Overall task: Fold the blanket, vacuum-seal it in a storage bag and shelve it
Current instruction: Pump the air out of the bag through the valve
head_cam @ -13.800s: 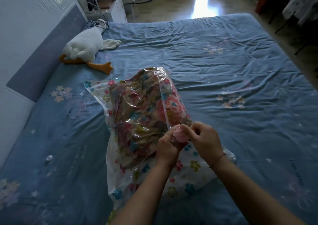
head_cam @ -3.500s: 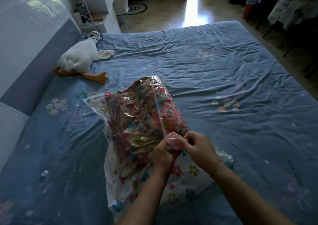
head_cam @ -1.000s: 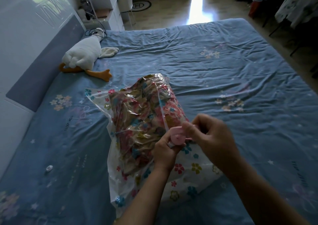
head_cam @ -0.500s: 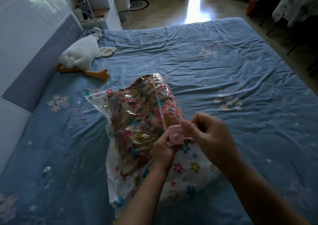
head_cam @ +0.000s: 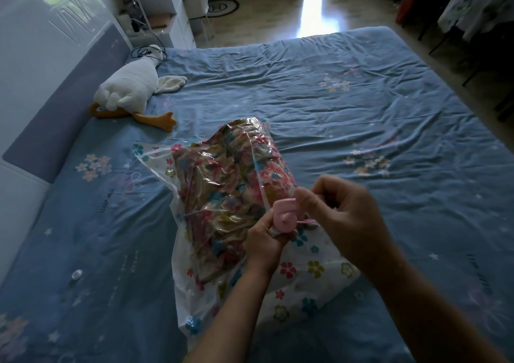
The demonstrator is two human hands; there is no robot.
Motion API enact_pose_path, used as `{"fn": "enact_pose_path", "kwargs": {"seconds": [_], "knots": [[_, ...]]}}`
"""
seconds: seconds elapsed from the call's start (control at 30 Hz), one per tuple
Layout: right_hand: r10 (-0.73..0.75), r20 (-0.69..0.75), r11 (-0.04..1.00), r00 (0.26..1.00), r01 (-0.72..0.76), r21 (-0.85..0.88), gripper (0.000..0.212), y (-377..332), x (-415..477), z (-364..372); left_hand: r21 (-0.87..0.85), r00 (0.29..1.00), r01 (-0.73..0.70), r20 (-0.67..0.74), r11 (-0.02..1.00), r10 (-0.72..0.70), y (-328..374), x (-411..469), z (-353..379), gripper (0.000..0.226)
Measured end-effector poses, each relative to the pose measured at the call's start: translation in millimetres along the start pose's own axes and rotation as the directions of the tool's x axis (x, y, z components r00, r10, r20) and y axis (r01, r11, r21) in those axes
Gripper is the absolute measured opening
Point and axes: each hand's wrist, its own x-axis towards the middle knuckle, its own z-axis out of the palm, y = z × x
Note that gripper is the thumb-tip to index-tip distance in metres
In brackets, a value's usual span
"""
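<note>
Right, close in: both forearms are cut off at the bottom edge. The left hand point(head_cam: 264, 240) grips the pink valve point(head_cam: 285, 216) from below, fingers curled round its base. The right hand point(head_cam: 345, 218), blurred, has its fingers curled and pinches at the valve's top edge, but the exact hold is hard to make out. The bag point(head_cam: 308, 279) lies on the bed point(head_cam: 361, 107), the folded blanket point(head_cam: 222, 190) inside it, glare on the plastic masking its folds. Off left, a small round cap point(head_cam: 76, 274). Farther back, a toy goose point(head_cam: 128, 87).
</note>
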Motion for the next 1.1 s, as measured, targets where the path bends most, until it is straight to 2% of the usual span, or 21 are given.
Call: {"fn": "enact_pose_path", "kwargs": {"seconds": [0.07, 0.1, 0.17, 0.23, 0.3, 0.37, 0.43, 0.53, 0.6, 0.63, 0.73, 0.8, 0.83, 0.9, 0.93, 1.0, 1.07, 1.1], "knots": [[-0.051, -0.042, 0.99, 0.998, 0.056, 0.126, 0.034, -7, 1, -4, 0.011, 1.0, -0.014, 0.005, 1.0, 0.014, 0, 0, 2, 0.041], [-0.04, -0.04, 0.994, 0.998, 0.044, 0.1, 0.033, 0, 0, 0, 0.004, 1.0, -0.021, 0.0, 1.0, 0.021, 0, -1, 4, 0.043], [0.072, 0.01, 0.994, 0.997, -0.071, -0.086, 0.031, 33, -5, 13, -0.002, 1.0, -0.012, -0.013, 1.0, 0.012, 0, -2, 6, 0.045], [0.278, 0.092, 0.934, 0.956, -0.246, -0.26, 0.028, 69, -12, 24, 0.027, 1.0, -0.027, 0.009, 0.999, 0.027, -3, -3, 8, 0.045], [0.378, 0.114, 0.884, 0.919, -0.322, -0.339, 0.028, 82, -13, 29, 0.035, 0.999, -0.043, 0.008, 0.998, 0.043, -3, -7, 8, 0.046], [0.299, 0.112, 0.915, 0.948, -0.251, -0.316, 0.028, 59, -7, 24, 0.014, 1.0, -0.022, -0.008, 1.0, 0.022, -2, -5, 4, 0.045], [0.126, 0.07, 0.976, 0.99, -0.111, -0.185, 0.031, 19, 0, 14, -0.005, 1.0, 0.01, 0.0, 1.0, -0.01, 2, -2, -1, 0.038], [-0.033, 0.039, 0.999, 0.999, 0.034, -0.032, 0.041, -23, 4, -2, -0.044, 0.999, 0.022, 0.031, 0.999, -0.02, 6, 0, -5, 0.037], [-0.028, 0.046, 0.999, 0.999, 0.027, 0.03, 0.04, -18, 1, -1, -0.03, 0.999, 0.022, 0.03, 0.999, -0.021, 2, 0, -4, 0.041], [0.004, 0.055, 1.0, 0.998, -0.004, 0.007, 0.039, -6, -3, 3, -0.015, 1.0, 0.02, 0.021, 1.0, -0.02, -1, -1, -3, 0.044], [0.248, 0.126, 0.952, 0.96, -0.218, -0.214, 0.031, 54, -17, 25, 0.052, 0.998, -0.017, 0.056, 0.998, 0.014, -3, -5, 0, 0.038], [0.437, 0.182, 0.875, 0.881, -0.37, -0.311, 0.027, 86, -27, 33, 0.085, 0.993, -0.058, 0.103, 0.995, 0.049, -7, -11, 2, 0.034], [0.505, 0.199, 0.847, 0.84, -0.439, -0.3, 0.024, 93, -30, 35, 0.098, 0.991, -0.071, 0.123, 0.993, 0.059, -9, -15, 1, 0.037], [0.647, 0.185, 0.762, 0.74, -0.636, -0.12, 0.024, 99, -30, 36, 0.121, 0.984, -0.089, 0.164, 0.989, 0.068, -13, -20, -1, 0.043], [0.731, 0.175, 0.666, 0.659, -0.745, 0.025, 0.033, 101, -28, 38, 0.134, 0.981, -0.072, 0.189, 0.988, 0.045, -18, -21, -1, 0.05], [0.868, 0.256, 0.346, 0.426, -0.888, 0.302, 0.053, 112, -25, 39, 0.145, 0.966, -0.016, 0.256, 0.989, -0.022, -25, -26, -3, 0.065], [0.868, 0.455, -0.008, 0.196, -0.913, 0.408, 0.066, 122, -27, 44, 0.085, 0.951, 0.042, 0.302, 0.996, -0.066, -34, -31, -7, 0.072], [0.823, 0.555, -0.155, 0.119, -0.893, 0.422, 0.072, 128, -32, 49, -0.009, 0.949, 0.119, 0.296, 0.993, -0.11, -37, -34, -10, 0.073]]}}
